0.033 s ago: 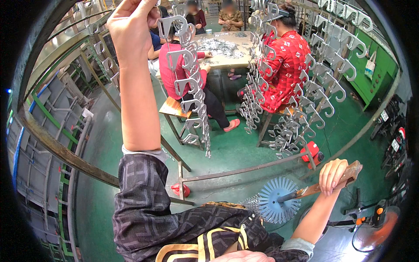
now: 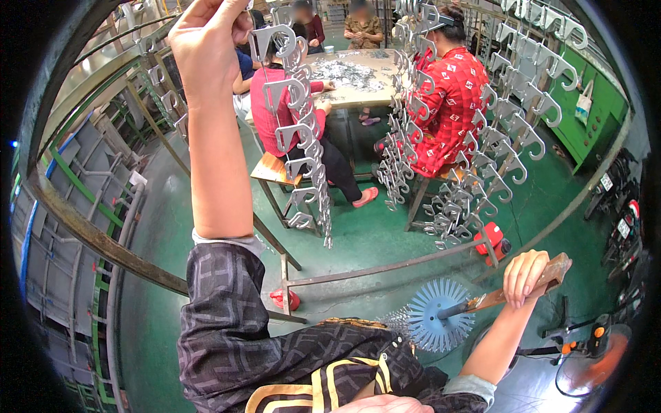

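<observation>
Nearest, at five o'clock, the right hand (image 2: pixel 525 274) is wrapped tight around the worn wooden handle of a round brush tool (image 2: pixel 441 315). All its fingers (image 2: pixel 515 289) are curled shut on the grip, and the tool's dark stem leads to a pale blue disc fringed with stiff radial bristles, pointing toward seven o'clock. Below it, a dark patterned sleeve with yellow stripes covers the person's upper arm.

Farther off, toward eleven o'clock, the left hand (image 2: pixel 206 43) is raised high with the forearm bare. Its fingers are bent closed at the top of a hanging string of metal parts (image 2: pixel 299 131), though whether they pinch the hook itself or only touch it cannot be told. The parts are flat, dull grey, hook-shaped stampings stacked one beneath another down to the picture's centre.

At one to two o'clock more strings of the same parts (image 2: pixel 482 158) dangle in rows. Beyond them, at twelve o'clock, seated people work round a table (image 2: pixel 351 76) heaped with loose silvery pieces, one in a red patterned shirt (image 2: pixel 454 103). The floor (image 2: pixel 372 234) is glossy green.
</observation>
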